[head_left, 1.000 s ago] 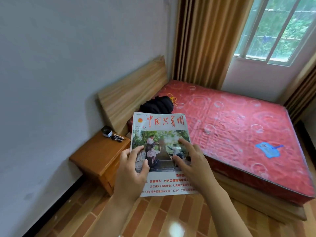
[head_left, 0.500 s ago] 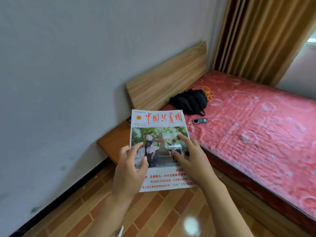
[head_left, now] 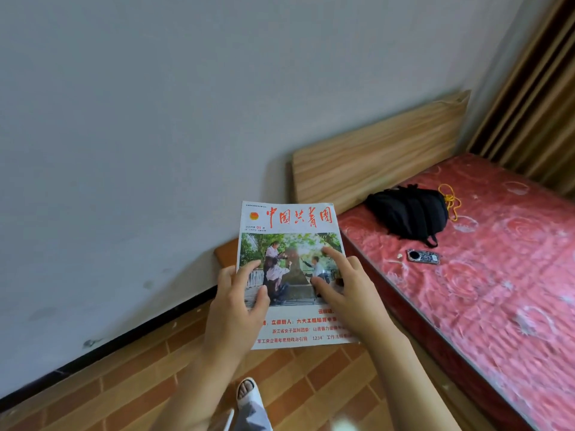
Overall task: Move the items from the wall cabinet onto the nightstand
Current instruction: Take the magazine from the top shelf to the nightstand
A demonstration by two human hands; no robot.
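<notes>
while you carried the magazine (head_left: 291,269) face up in front of you, both hands were on it: your left hand (head_left: 236,309) gripped the left edge with the thumb pressed on the cover and the fingers (head_left: 225,275) curled round the edge, and your right hand (head_left: 345,287) pinched the right edge, its fingers (head_left: 334,259) spread flat over the cover photo. the magazine was in the air, above the floor (head_left: 124,377) and in front of the nightstand (head_left: 226,253), of which only one corner showed past the paper's left edge. judgement: the carrying step was in hand and the placing was not yet done. to do it well, you should have kept the sheet level, lowered the far edge first onto the nightstand top, and checked the hidden surface for other things before letting go. the backpack (head_left: 407,213) and a small device (head_left: 423,256) lay on the bed (head_left: 497,290), well apart from the target.
</notes>
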